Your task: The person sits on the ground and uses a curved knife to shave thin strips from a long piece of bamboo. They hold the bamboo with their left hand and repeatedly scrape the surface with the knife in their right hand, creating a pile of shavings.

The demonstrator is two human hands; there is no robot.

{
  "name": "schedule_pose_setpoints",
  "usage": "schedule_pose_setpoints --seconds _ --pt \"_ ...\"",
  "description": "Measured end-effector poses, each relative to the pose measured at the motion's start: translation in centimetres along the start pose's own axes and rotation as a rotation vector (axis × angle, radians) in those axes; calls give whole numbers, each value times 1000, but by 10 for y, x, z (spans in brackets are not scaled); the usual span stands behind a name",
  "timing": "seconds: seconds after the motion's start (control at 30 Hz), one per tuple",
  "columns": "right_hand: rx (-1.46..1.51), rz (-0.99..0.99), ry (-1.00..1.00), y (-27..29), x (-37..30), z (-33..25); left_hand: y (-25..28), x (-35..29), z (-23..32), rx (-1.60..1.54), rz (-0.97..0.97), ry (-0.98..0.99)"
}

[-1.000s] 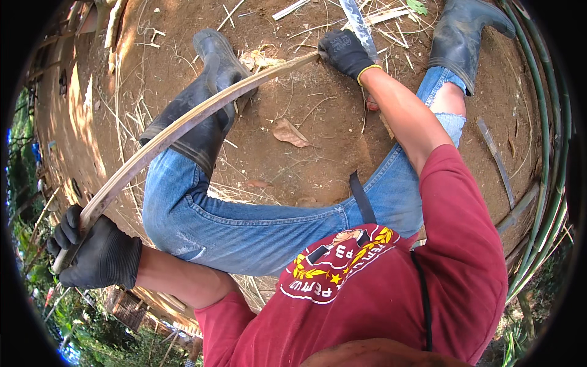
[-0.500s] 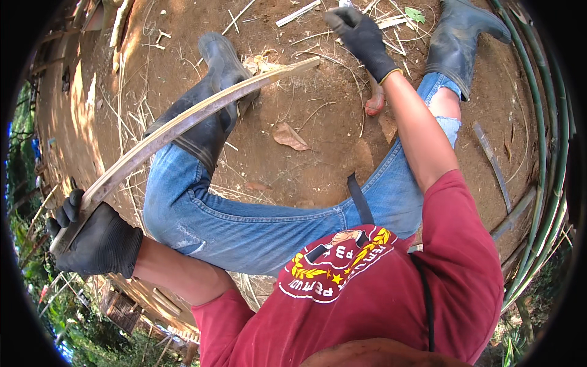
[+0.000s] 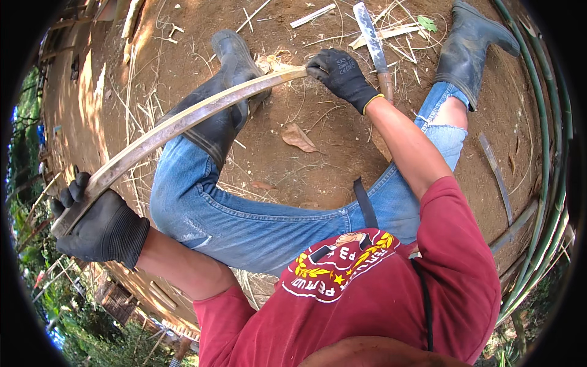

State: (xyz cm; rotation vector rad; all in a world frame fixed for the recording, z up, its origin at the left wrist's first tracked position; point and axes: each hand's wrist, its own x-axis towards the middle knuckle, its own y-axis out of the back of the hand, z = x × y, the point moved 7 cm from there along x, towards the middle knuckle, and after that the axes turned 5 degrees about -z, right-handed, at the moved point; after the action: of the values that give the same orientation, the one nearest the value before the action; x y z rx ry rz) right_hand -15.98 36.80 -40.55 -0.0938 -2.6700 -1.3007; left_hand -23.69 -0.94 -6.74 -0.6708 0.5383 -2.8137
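A long split bamboo strip (image 3: 208,108), pale along one edge, runs slantwise across my left boot (image 3: 229,67). My left hand (image 3: 104,226), in a black glove, is closed around its near end at the left. At the far end, my right hand (image 3: 342,74), also gloved in black, has its fingers closed on the tip. Just right of that hand a machete (image 3: 370,40) with a whitish-smeared blade and a brown handle (image 3: 386,87) lies on the ground, the handle's end partly behind my wrist.
Bamboo slivers (image 3: 391,33) and a dry brown leaf (image 3: 298,137) lie on the brown dirt. A flat metal-looking strip (image 3: 496,177) rests right of my bent leg (image 3: 244,223). Several long green bamboo poles (image 3: 559,153) curve along the right side.
My right hand has come down and nearer from beside the machete and closed on the strip's far end. The machete now shows more fully. My left hand keeps its hold.
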Motion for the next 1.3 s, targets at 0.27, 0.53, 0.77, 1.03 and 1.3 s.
schedule_pose_setpoints --seconds 0.27,0.53,0.77,1.03,1.3 --pt "244 176 -618 21 -8 64 -16 -1 -2 -321 -254 87" --pt "571 -280 -349 -12 2 46 -19 -2 -4 -381 -320 108" --pt "212 482 -747 28 -25 101 -7 2 -3 -214 -204 49" --pt "108 152 -121 20 -4 2 -1 -3 -4 -158 -80 67" --pt "-181 86 60 13 -5 -40 -8 -8 -12 -302 -170 136"
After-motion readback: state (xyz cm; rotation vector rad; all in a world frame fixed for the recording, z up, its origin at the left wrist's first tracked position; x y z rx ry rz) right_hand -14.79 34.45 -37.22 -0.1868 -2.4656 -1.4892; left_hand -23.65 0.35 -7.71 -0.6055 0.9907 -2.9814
